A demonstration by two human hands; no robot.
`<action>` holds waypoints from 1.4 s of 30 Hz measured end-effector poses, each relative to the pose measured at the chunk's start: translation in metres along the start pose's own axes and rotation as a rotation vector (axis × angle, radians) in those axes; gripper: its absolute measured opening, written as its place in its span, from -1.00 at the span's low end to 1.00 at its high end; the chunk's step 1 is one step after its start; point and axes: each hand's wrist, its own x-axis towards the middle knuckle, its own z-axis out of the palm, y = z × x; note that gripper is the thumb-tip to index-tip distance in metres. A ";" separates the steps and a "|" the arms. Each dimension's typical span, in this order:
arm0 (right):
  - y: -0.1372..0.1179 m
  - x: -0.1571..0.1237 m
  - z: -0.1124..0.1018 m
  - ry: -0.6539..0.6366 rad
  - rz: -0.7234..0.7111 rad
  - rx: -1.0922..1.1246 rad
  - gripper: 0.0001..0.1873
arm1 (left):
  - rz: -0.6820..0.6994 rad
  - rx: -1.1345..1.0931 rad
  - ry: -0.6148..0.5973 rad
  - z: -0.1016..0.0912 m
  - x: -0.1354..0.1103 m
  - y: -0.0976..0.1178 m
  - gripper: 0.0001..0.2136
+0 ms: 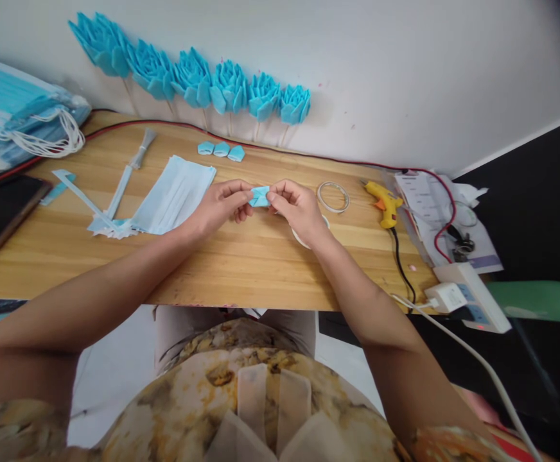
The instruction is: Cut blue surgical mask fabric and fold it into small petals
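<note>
Between both hands, a small folded piece of light blue mask fabric [261,196] is held a little above the wooden table. My left hand [226,204] pinches its left edge between thumb and fingers. On the opposite edge, my right hand [295,206] does the same. Under the right wrist lies a white tape roll [327,221], partly covered by the hand. Just left of my left hand is a pale blue stack of flat mask sheets [176,192]. Three small folded blue petals [221,149] lie in a row beyond the hands.
Several blue fabric flowers [191,77] on sticks lean along the wall. A bag of masks [24,109] and a phone [5,215] are at left, with cut strips [119,192] nearby. At right are a tape ring [332,197], a yellow glue gun [385,204] and a power strip [475,298].
</note>
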 end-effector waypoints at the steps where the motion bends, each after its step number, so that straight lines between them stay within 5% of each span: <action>1: 0.000 0.000 0.000 0.001 0.002 -0.002 -0.76 | 0.007 0.004 -0.002 0.000 0.000 0.000 -0.86; 21: 0.002 -0.002 0.005 -0.010 -0.035 -0.074 -0.76 | 0.008 0.134 0.031 0.003 0.000 0.002 -0.85; 27: -0.001 0.004 -0.013 0.088 -0.025 -0.063 -0.72 | -0.009 0.068 0.082 0.000 0.004 0.000 -0.88; 31: -0.001 0.009 -0.036 0.030 -0.022 -0.278 -0.84 | 0.012 0.007 0.132 -0.005 0.008 -0.003 -0.86; 36: -0.002 0.003 -0.046 -0.284 -0.016 -0.600 -0.83 | -0.004 0.010 0.175 -0.005 0.010 -0.002 -0.84; 42: -0.006 -0.001 -0.036 -0.232 -0.076 -0.827 -0.90 | -0.012 -0.007 0.160 -0.004 0.008 -0.002 -0.85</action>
